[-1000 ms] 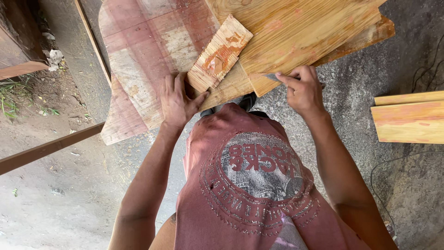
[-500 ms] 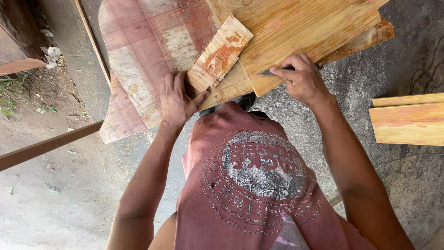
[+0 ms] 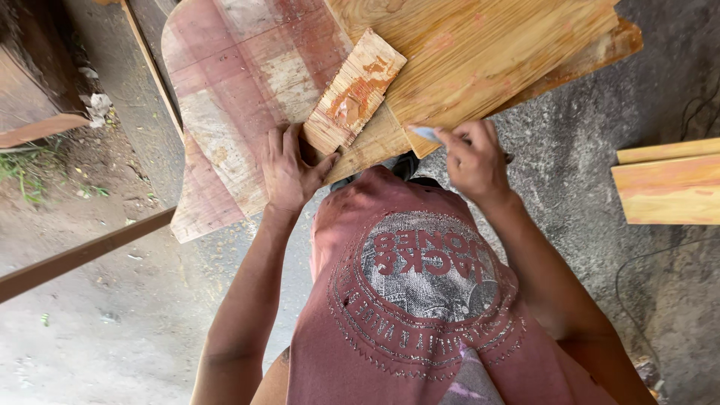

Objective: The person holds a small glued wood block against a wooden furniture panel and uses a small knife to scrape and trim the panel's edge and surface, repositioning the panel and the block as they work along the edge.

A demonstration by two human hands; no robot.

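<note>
Rough concrete floor [image 3: 570, 172], outdoors; red-stained plywood panel [image 3: 240, 82] under yellow boards [image 3: 480, 52]. My left hand [image 3: 289, 169] lies flat, fingers spread, pressing the small wood block [image 3: 352, 90] at its lower end. My right hand [image 3: 472, 161] has its fingers pinched around a small grey-tipped marking tool [image 3: 425, 133] at the yellow board's edge.
</note>
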